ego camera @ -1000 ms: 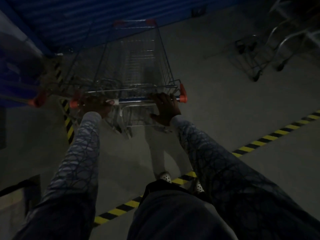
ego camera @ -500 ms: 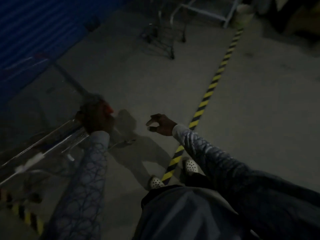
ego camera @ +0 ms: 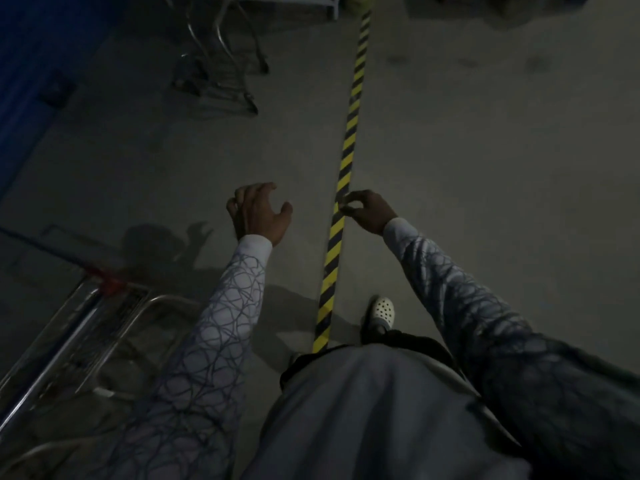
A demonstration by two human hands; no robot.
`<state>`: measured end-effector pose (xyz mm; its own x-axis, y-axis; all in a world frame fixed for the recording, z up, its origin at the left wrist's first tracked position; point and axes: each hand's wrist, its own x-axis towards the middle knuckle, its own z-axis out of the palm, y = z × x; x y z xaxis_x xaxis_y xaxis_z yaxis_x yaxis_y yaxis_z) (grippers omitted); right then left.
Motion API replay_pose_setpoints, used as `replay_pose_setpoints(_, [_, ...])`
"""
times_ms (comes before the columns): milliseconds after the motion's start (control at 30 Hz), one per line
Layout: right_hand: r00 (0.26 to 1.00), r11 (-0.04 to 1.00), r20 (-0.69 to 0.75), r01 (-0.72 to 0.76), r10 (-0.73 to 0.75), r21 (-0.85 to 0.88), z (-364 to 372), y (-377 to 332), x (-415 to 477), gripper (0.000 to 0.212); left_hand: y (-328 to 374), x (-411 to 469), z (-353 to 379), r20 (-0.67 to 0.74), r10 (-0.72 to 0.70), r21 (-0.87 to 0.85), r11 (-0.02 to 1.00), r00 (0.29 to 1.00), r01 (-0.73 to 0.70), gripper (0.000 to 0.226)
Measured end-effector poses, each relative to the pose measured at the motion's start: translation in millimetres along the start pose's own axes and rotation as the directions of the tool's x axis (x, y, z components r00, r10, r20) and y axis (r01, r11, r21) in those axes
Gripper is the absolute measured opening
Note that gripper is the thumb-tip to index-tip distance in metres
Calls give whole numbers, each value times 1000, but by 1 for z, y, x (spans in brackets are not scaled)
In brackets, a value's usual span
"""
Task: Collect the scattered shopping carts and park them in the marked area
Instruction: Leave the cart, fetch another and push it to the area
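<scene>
The scene is dim. A metal shopping cart (ego camera: 86,327) with a red handle end stands at my lower left, only its handle end in view. My left hand (ego camera: 258,211) hangs free in the air to the right of it, fingers loosely curled, holding nothing. My right hand (ego camera: 365,211) hovers over the yellow-and-black striped floor tape (ego camera: 348,133), fingers loosely curled and empty. More shopping carts (ego camera: 221,71) stand ahead at the top, left of the tape, only their lower frames and wheels visible.
A blue corrugated wall (ego camera: 31,64) runs along the left. The striped tape runs straight ahead across the grey concrete floor (ego camera: 485,150). My white shoe (ego camera: 381,311) is just right of the tape. Dark objects sit at the top right edge.
My left hand has let go of the cart handle and moved right, away from the cart. The view has turned right, so the tape now runs straight ahead. My right hand stays empty.
</scene>
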<state>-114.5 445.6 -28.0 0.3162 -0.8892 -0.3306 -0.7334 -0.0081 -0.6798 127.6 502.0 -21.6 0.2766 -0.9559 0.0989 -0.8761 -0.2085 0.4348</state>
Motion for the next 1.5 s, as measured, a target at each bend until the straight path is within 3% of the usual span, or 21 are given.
replay_pose_setpoints(333, [972, 970, -116, -188, 206, 151, -36, 73, -18, 29, 73, 16, 46, 196, 204, -59, 979, 959, -196, 57])
replay_pose_setpoints(567, [861, 885, -283, -325, 423, 334, -51, 141, -74, 28, 162, 22, 89, 387, 438, -133, 897, 812, -421, 60])
replay_pose_setpoints(767, [682, 764, -397, -389, 615, 515, -84, 204, -129, 26, 263, 22, 132, 428, 615, -215, 781, 663, -586, 57])
replay_pose_setpoints(1067, [379, 659, -542, -360, 750, 660, -167, 288, -212, 26, 441, -3, 204, 431, 812, -327, 546, 393, -771, 57])
replay_pose_setpoints(1333, [26, 514, -529, -283, 848, 810, -188, 350, -309, 25, 569, -97, 253, 381, 923, -501, 248, 46, -829, 56])
replay_pose_setpoints(1500, [-109, 436, -469, -233, 877, 869, -200, 385, -359, 22, 638, -143, 290, 384, 917, -561, 135, -111, -817, 60])
